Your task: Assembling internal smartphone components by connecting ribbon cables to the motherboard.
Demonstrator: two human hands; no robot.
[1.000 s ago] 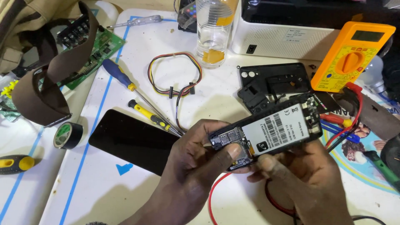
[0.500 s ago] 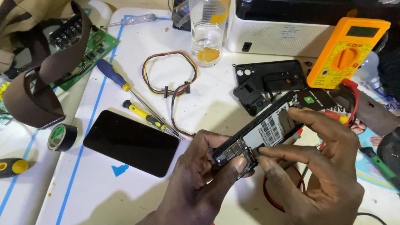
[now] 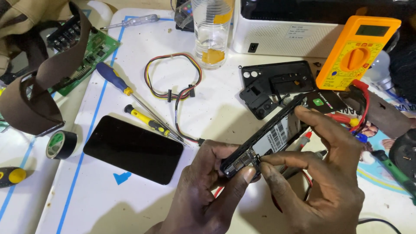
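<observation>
Black plastic and bare circuitry sit between our fingertips: our left hand (image 3: 203, 190) pinches the lower end of the opened phone (image 3: 271, 138) between thumb and forefinger, and our right hand (image 3: 320, 173) pinches at the same end from the other side, its forefinger stretched along the phone's upper edge. The phone lies tilted at centre right of the frame, its back off and its battery label and board showing. Judging by how things lie, the stripping is well along: the back cover (image 3: 277, 84) lies apart above the phone, and the screen (image 3: 133, 149) rests flat at centre left, well apart. What remains looks like work on the small part at the lower end, though we cannot make out that part; our fingertips cover it. Two screwdrivers (image 3: 130, 93) lie near a looped wire bundle (image 3: 173, 78) at upper centre, unused. The multimeter (image 3: 357, 52) stands at upper right, its red lead (image 3: 362, 108) running down behind our right hand, where the tip is hidden. The circuit board (image 3: 84, 56) at upper left is half covered by a brown strap (image 3: 39, 99), and the white box (image 3: 281, 30) is cut off by the top edge.
</observation>
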